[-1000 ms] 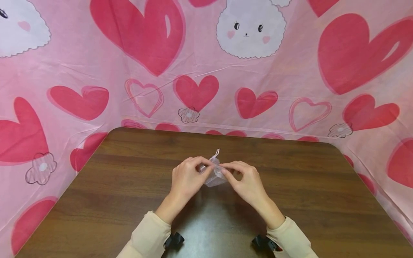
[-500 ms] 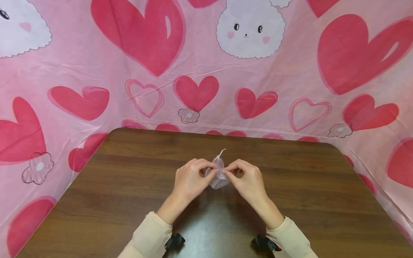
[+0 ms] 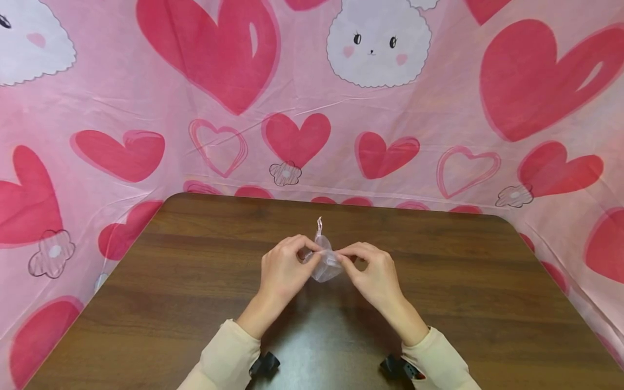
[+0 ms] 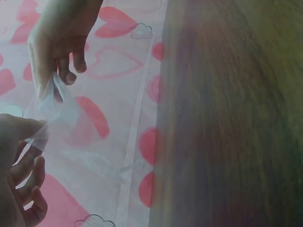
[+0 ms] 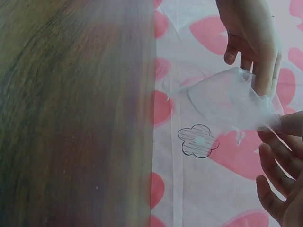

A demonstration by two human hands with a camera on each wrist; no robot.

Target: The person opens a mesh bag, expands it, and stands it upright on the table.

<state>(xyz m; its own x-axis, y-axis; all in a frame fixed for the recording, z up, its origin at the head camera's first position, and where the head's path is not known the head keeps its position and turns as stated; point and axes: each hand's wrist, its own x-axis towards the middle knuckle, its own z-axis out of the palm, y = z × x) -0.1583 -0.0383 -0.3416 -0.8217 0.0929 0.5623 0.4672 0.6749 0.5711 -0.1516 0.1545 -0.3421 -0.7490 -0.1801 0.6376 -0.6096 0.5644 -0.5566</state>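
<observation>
A small sheer whitish drawstring pouch [image 3: 325, 271] is stretched between both hands over the middle of the table. My left hand [image 3: 285, 271] pinches one side of it between thumb and forefinger. On the opposite side, my right hand [image 3: 374, 273] pinches the thin fabric the same way. The twisted white cord [image 3: 319, 226] sticks out from the pouch's far end. Light passes through the cloth of the pouch [image 5: 222, 97] in the right wrist view, and no contents can be made out. In the left wrist view, part of the pouch [image 4: 71, 116] hangs between the two hands.
A dark brown wooden table [image 3: 195, 309] with rounded far corners lies beneath the hands. Behind it and along the sides hangs a pink cloth [image 3: 312, 97] printed with hearts. Black wrist cameras [image 3: 265, 365] sit at the cream sleeves [image 3: 221, 352].
The pouch's cord swung right, then back left, and now points almost straight away from me. Both hands shifted slightly with it and kept their pinch on the fabric.
</observation>
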